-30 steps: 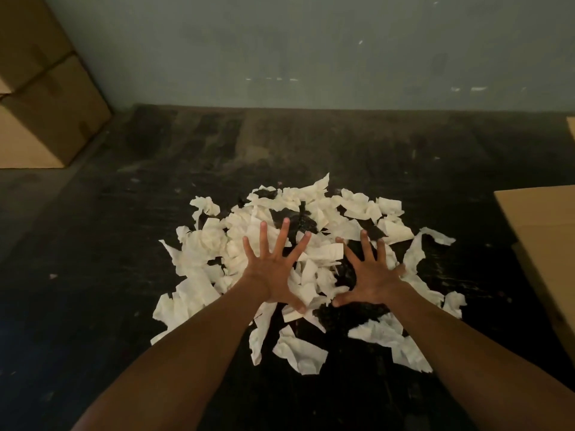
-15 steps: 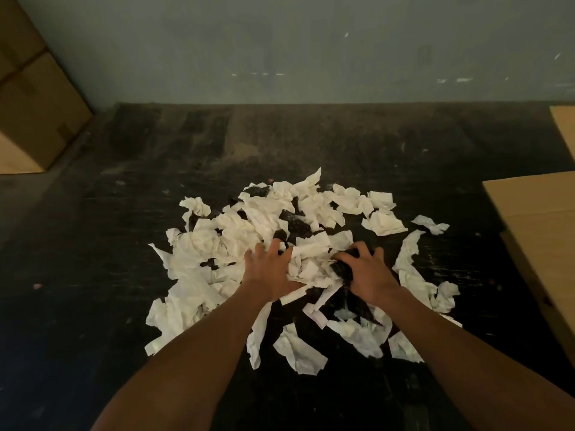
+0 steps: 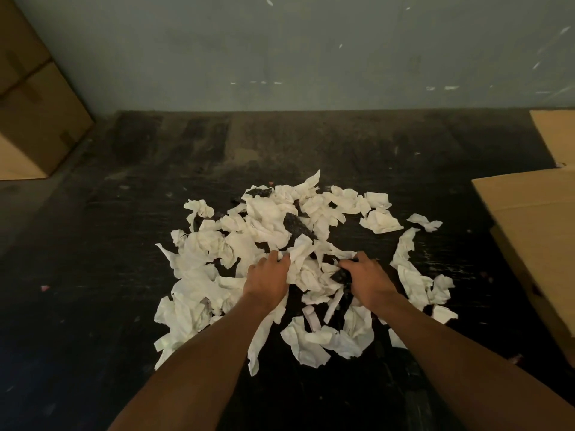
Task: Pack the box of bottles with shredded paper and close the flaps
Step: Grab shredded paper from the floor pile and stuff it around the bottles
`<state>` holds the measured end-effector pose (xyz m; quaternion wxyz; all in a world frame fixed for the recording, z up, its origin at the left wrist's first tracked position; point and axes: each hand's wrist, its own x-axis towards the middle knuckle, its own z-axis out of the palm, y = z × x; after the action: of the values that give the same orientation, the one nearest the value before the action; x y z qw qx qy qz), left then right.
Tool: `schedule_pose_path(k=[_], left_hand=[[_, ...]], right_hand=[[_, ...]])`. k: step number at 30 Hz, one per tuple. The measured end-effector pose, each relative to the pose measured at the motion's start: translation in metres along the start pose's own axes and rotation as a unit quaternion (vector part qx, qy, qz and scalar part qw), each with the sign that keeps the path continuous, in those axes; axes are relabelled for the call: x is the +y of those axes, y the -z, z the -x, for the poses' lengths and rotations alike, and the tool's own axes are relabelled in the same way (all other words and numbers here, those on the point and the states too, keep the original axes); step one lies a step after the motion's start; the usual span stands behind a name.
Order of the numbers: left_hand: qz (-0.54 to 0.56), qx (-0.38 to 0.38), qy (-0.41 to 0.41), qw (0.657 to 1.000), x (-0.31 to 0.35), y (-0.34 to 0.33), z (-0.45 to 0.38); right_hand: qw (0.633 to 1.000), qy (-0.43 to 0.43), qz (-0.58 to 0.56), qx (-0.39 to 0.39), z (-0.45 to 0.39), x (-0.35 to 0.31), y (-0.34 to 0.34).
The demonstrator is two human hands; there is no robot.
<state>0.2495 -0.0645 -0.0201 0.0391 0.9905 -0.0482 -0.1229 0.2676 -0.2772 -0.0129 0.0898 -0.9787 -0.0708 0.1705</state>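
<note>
Head view: left hand [image 3: 268, 281] and right hand [image 3: 367, 279] pressed together around a bunch of shredded paper [image 3: 306, 273], fingers curled into it, at the near middle of the paper pile [image 3: 264, 225] on the dark floor [image 3: 93, 275]. Cardboard box [image 3: 529, 219] right of the pile, flap out.

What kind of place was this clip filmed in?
Probably a storeroom or packing area: stacked cardboard boxes at left, an open carton flap at right, and torn white paper heaped on a scuffed dark surface against a bare wall.
</note>
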Motion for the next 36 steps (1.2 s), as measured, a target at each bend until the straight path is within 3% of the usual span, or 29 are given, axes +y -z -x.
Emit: schedule_pose_path(k=[10,22,32,36], left_hand=[[0.084,0.048,-0.004,0.995,-0.002,0.057,0.024],[0.088,0.143,-0.019,0.986,0.011,0.148,0.062],[0.149,0.200,-0.051,0.967,0.068,0.191,0.079],[0.168,0.218,-0.081,0.958,0.122,0.200,0.078]], right_hand=[[0.982,-0.040,-0.162,0.092,0.031,-0.013,0.056],[0.949,-0.064,-0.213,0.224,0.105,-0.022,0.145],[0.950,-0.083,-0.147,0.262,0.186,0.041,0.204],[0.928,-0.087,-0.179,0.315,0.207,0.087,0.220]])
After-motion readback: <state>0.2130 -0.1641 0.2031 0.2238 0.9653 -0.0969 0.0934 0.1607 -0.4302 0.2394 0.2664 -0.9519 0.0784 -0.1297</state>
